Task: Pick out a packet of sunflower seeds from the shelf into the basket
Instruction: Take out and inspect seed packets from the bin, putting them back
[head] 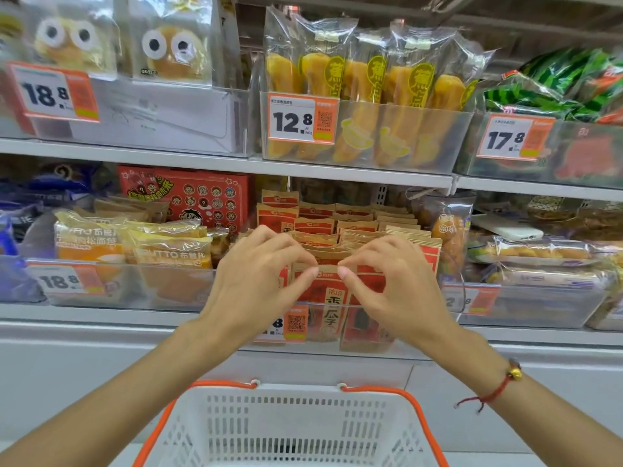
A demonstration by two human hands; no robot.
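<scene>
Step in hand: lifting the front sunflower seed packet (325,298) out of its clear bin (397,306) on the lower shelf. Best to draw it straight up, clear of its neighbours. Left hand (261,274) and right hand (392,281) both pinch its top edge, fingers curled. Basket (293,429) waits below.

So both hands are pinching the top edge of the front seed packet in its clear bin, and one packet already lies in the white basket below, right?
Not quite. The head view shows the basket holding nothing. The rest stands: left hand and right hand pinch the front packet.
</scene>
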